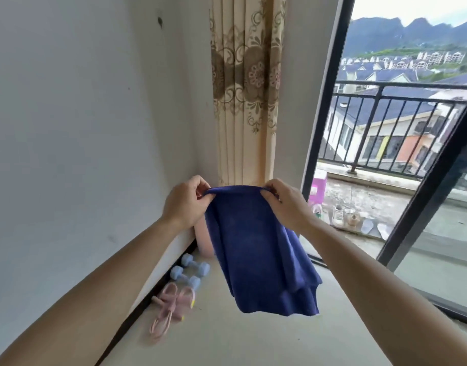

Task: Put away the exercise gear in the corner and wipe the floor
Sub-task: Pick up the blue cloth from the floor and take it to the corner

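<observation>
Both arms reach in from the bottom corners. The left hand (186, 204) and right hand (285, 204) each pinch the top hem of the blue cloth (253, 247) between thumb and curled fingers, stretching it out mid-frame. It is soft, light and limp, sagging to a loose tail at six o'clock, so the top corners are the right hold. At eight o'clock on the floor (227, 339), along the wall, lies a pink pull band (171, 302), then two pale blue dumbbells (190, 270) — probably dense, best gripped by the bar. Behind the cloth a pink roll (204, 241) stands in the corner, under the curtain (246, 88) at twelve o'clock.
</observation>
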